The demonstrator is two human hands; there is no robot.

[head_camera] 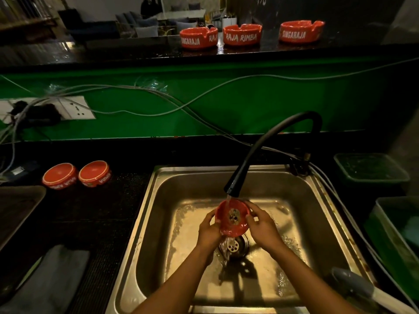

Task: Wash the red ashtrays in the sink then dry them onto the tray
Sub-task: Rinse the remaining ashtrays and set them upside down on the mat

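A red ashtray [232,217] is tilted towards me under the running black tap [233,189], over the steel sink [163,200]. My left hand [209,230] grips its left rim and my right hand [263,225] grips its right rim. Water falls into the bowl, where dark residue shows, and runs down to the drain [234,245]. Two more red ashtrays [60,175] [95,173] lie upside down on the black counter left of the sink. Three red ashtrays [199,38] [242,34] [301,31] stand upright on the high bar top. A dark tray [15,209] lies at the far left.
A grey cloth [52,277] lies on the counter at the near left. Cables [158,96] and a wall socket [74,107] run along the green wall. Green bins [371,168] [396,234] stand right of the sink. A grey-handled tool [353,284] rests at the sink's near right corner.
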